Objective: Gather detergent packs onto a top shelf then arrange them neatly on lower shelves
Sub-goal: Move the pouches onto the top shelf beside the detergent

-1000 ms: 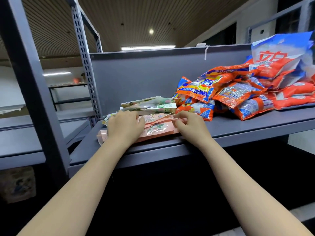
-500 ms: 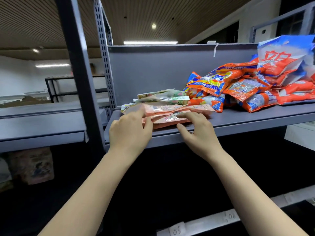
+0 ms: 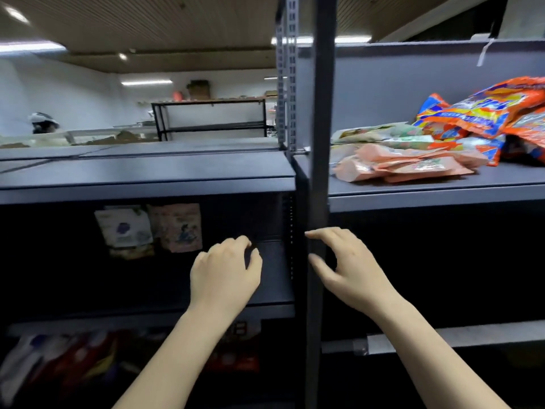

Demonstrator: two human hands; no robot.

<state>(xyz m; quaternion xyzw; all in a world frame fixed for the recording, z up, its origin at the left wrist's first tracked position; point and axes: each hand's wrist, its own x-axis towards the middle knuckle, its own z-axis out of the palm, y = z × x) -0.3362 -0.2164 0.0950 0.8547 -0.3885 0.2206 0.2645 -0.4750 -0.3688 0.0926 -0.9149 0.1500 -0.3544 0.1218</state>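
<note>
Pink detergent packs [image 3: 404, 166] lie stacked on the right bay's top shelf [image 3: 442, 190], with green-white packs [image 3: 383, 135] behind them and orange packs [image 3: 483, 116] piled further right. In the left bay, a white pack [image 3: 124, 228] and a pink pack [image 3: 180, 227] stand upright on the middle shelf [image 3: 271, 290]. My left hand [image 3: 225, 273] hovers in front of that middle shelf, fingers loosely curled, holding nothing. My right hand [image 3: 345, 267] is beside the upright post [image 3: 321, 143], fingers relaxed, empty.
The left bay's top shelf [image 3: 147, 172] is a grey surface. Blurred red and white packs [image 3: 59, 364] sit on the lowest left shelf. A black rack [image 3: 209, 119] and a person [image 3: 42, 124] are in the far background.
Both hands let go of the pink packs and dropped below the top shelf. My view swung left, so the post now stands in the middle and the left bay shows.
</note>
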